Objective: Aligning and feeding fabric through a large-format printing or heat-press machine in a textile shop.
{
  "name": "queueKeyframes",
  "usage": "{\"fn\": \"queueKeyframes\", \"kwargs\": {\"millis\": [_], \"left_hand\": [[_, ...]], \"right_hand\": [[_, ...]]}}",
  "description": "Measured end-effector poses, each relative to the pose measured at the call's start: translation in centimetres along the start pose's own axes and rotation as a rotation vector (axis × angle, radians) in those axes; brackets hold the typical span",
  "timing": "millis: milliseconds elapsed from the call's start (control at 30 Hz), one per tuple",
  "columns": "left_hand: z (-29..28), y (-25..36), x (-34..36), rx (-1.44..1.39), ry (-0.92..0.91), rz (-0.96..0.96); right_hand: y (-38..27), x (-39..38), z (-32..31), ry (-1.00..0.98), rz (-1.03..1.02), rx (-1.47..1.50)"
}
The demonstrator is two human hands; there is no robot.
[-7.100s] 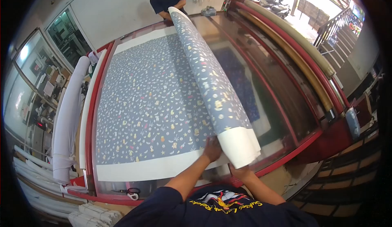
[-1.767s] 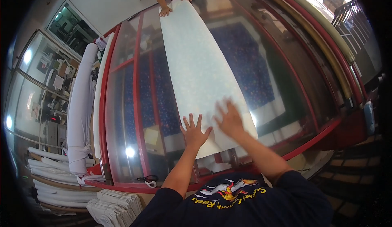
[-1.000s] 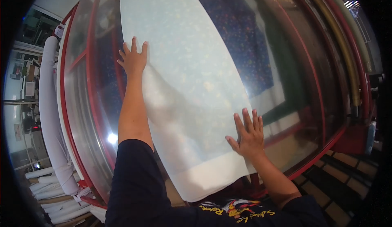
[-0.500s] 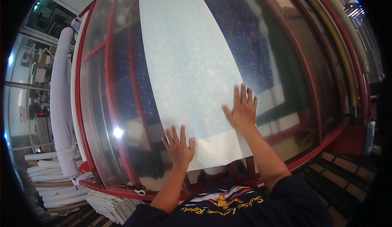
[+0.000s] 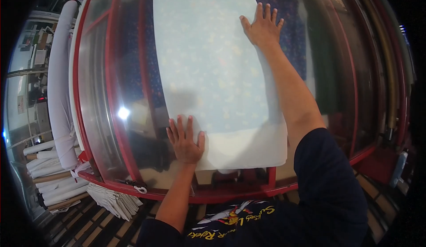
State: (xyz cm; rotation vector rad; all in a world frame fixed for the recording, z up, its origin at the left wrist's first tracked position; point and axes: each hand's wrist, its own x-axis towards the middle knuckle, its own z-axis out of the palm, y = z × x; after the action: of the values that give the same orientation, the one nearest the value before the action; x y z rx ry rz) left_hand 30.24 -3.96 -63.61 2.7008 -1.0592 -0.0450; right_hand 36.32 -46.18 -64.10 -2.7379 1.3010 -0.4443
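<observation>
A long pale sheet [image 5: 208,69], light blue-green with a faint speckled pattern and a whiter near end, lies flat along the see-through tabletop [image 5: 128,145]. My left hand [image 5: 185,142] rests palm down with fingers spread, at the left edge of its near end. Much farther up, my right hand [image 5: 265,29] lies spread on the right edge, that arm stretched forward. Neither hand grips anything. I cannot tell whether the sheet is paper or cloth. Dark blue speckled material [image 5: 151,56] shows on both sides of it, seemingly beneath the clear top.
Red metal bars [image 5: 117,114] frame the table. A small pair of scissors or similar tool with a white handle [image 5: 141,189] sits at the near left edge. A tall white roll [image 5: 61,87], several stacked rolls [image 5: 57,180] and folded white sheets [image 5: 115,200] stand left. Long rolls [image 5: 388,78] line the right.
My right hand has slid far forward along the sheet's right edge. My left hand stays near the lower left edge. My view has shifted, and another person's hand at the top has left it.
</observation>
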Motion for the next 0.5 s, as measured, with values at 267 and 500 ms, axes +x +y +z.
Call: {"fn": "queueKeyframes", "kwargs": {"millis": [267, 500], "left_hand": [[-0.7, 1.1, -1.9, -0.007, 0.06, -0.014], [-3.1, 1.4, -4.5, 0.006, 0.187, 0.04]], "right_hand": [[5.0, -17.7, -6.9, -0.102, -0.049, -0.094], [8.1, -32.7, -14.3, -0.129, 0.021, -0.116]]}}
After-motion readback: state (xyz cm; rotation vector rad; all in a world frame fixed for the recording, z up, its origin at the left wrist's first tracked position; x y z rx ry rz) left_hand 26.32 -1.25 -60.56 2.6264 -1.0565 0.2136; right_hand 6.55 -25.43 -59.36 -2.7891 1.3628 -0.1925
